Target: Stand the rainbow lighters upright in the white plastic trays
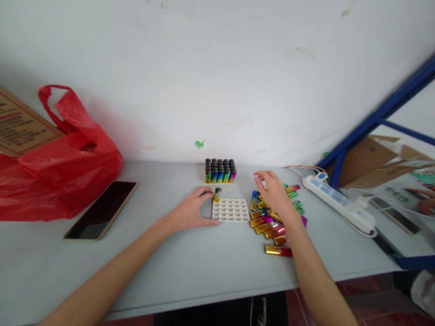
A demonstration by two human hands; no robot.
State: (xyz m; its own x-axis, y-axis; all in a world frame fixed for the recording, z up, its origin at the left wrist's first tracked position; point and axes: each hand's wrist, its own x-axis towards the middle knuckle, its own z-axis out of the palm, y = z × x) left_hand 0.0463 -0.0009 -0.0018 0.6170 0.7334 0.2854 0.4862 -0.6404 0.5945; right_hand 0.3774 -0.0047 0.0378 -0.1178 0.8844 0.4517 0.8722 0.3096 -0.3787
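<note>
Lighters [263, 227] lie loose right of centre; one [217, 195] stands in the central white tray [234, 220], most cells unfilled. Left hand [192, 211] spans its edge, wide; right hand [274, 194] is loosely open.

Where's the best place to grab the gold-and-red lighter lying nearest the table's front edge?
I'd pinch the gold-and-red lighter across its long sides near the gold left end, coming from above and front-left. It lies flat, roughly crosswise; that end points to bare table, while the right forearm crosses by its red end.
</note>
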